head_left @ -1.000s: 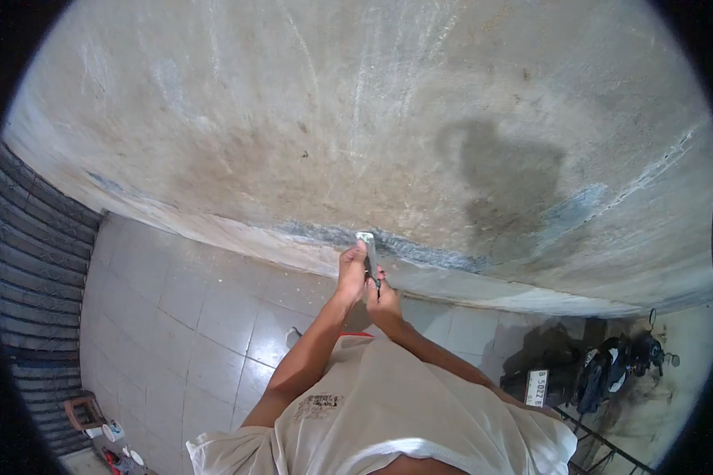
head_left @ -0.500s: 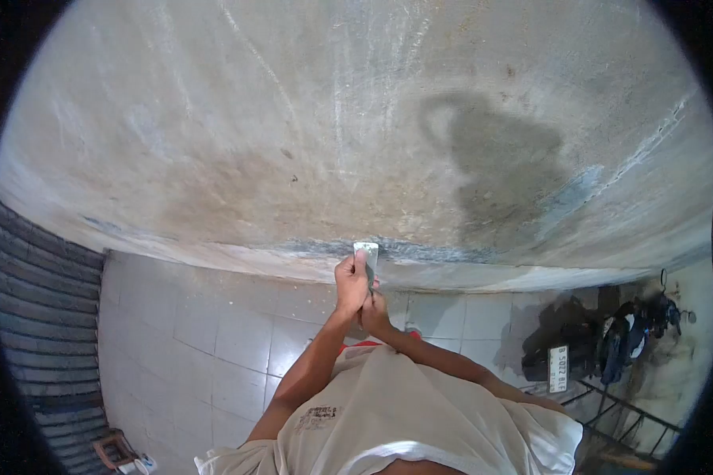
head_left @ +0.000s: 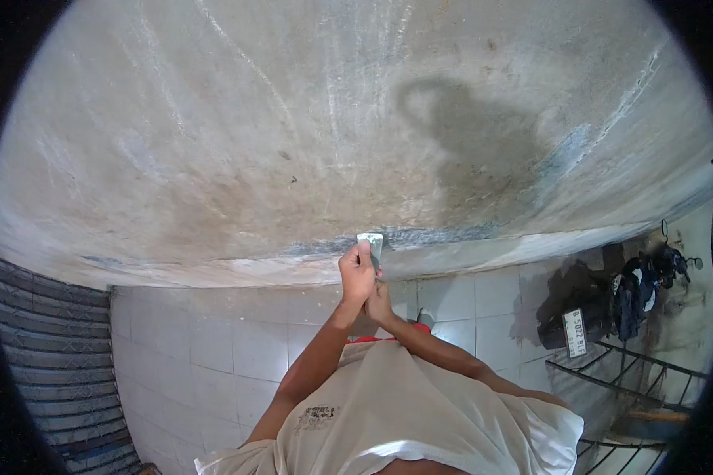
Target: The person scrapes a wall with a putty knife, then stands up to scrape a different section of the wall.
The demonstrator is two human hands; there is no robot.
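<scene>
Both of my hands grip a scraper with a flat, pale metal blade (head_left: 370,240), its edge against the wall (head_left: 238,174) at a dark, rough patch (head_left: 444,235). My left hand (head_left: 357,275) is closed around it, with the thumb laid along the blade. Just below and to the right, my right hand (head_left: 379,302) wraps the lower end. The handle is mostly hidden by my fingers. Pale scratches and brownish stains mark the wall above.
Light floor tiles (head_left: 238,340) lie below the wall. A ribbed metal shutter (head_left: 63,356) stands at left. At right are a motorcycle with a licence plate (head_left: 574,333) and a black metal rack or ladder (head_left: 610,380). A head-shaped shadow (head_left: 479,131) falls on the wall.
My view has tilted and shifted, so the motorcycle sits higher and the shutter lower. Both hands still hold the scraper at about the same place on the dark patch.
</scene>
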